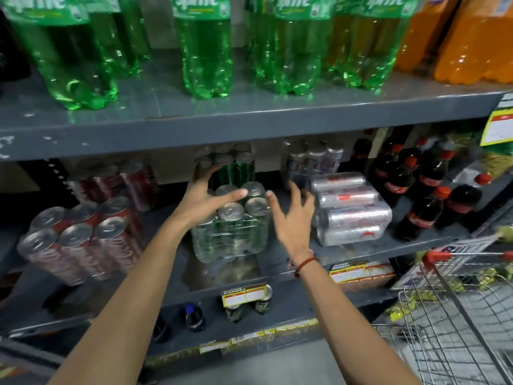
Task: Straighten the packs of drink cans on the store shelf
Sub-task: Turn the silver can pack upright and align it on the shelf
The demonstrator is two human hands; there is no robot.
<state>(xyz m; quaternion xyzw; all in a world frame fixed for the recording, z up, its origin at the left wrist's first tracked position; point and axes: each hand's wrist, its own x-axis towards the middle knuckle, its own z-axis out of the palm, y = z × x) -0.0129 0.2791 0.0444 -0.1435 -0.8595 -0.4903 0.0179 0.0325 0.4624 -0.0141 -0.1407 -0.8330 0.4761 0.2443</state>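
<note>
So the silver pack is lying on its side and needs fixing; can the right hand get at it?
Probably yes. The right hand is open, just left of the silver pack, with nothing between them; the cola bottles stand on its far side.

Both hands spread over a shrink-wrapped pack of green cans [231, 232] on the grey shelf [286, 262].

Left hand [204, 200] above the pack's left top, fingers splayed; right hand [290, 218] just beside its right edge, palm inward, neither gripping. Red can pack [80, 241] upright to the left, silver can pack [349, 208] lying on its side to the right. Wire trolley [455, 315] at lower right.
</note>
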